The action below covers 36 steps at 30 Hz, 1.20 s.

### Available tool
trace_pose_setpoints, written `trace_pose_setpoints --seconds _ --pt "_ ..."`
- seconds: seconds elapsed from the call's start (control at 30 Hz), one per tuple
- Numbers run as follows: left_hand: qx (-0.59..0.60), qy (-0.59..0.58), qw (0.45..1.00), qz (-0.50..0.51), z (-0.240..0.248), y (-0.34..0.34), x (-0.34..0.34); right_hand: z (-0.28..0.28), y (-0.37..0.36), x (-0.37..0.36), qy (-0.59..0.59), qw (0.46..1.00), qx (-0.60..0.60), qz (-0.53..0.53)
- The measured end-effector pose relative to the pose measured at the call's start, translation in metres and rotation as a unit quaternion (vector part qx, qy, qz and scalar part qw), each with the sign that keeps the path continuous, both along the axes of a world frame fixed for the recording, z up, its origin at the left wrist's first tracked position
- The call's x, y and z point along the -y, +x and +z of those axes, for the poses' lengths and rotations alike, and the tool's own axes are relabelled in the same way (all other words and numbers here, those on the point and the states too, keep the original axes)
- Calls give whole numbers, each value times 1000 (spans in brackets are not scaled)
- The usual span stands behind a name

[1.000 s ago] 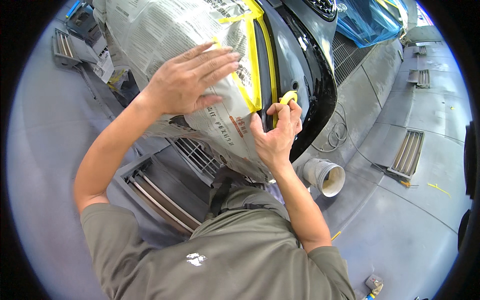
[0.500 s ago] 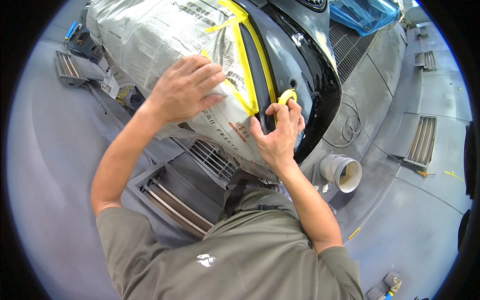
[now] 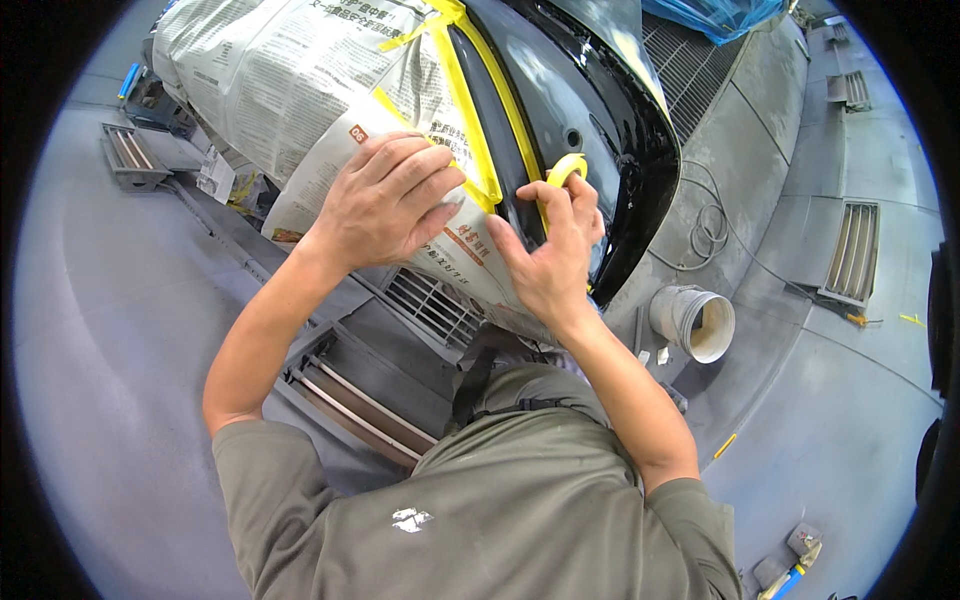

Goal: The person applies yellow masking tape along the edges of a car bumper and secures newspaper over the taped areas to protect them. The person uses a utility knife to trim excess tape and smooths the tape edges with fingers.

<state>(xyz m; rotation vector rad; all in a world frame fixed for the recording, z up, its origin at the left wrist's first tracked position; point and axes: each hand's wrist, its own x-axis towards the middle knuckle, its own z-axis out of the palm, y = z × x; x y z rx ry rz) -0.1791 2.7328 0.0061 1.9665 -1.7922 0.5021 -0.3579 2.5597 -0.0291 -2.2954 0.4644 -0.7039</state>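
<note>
In my right hand is a roll of yellow masking tape, its fingers curled round it above the glossy black car panel. The thumb of that hand lies beside the newspaper's edge. My left hand rests on the newspaper sheet covering the car's left part, its fingers side by side and bent over, the thumb a little apart; I see nothing held in it. Strips of yellow tape run along the newspaper's border, beside a dark strip of the car body.
A white bucket stands on the floor right of the car, near a coiled hose. Slatted metal units lie below the car's edge and at the far right. Blue plastic sheeting hangs at the top.
My left hand has moved right and slightly down over the newspaper, toward the tape border. My right hand stays round the tape roll. The whole view has shifted a little.
</note>
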Motion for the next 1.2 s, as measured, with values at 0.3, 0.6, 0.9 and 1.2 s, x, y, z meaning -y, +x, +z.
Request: trace_pose_setpoints --seconds 0.3,0.6,0.9,1.2 --pt "-452 61 885 -91 14 -68 -14 35 -90 -12 -60 960 24 274" --pt "-522 39 845 -109 13 -77 -10 32 -94 -22 -47 960 -3 274" --pt "-339 7 940 -23 22 -67 0 33 -100 -27 74 979 -10 188" --pt "-203 4 979 26 36 -50 18 34 -93 -25 221 967 2 124"
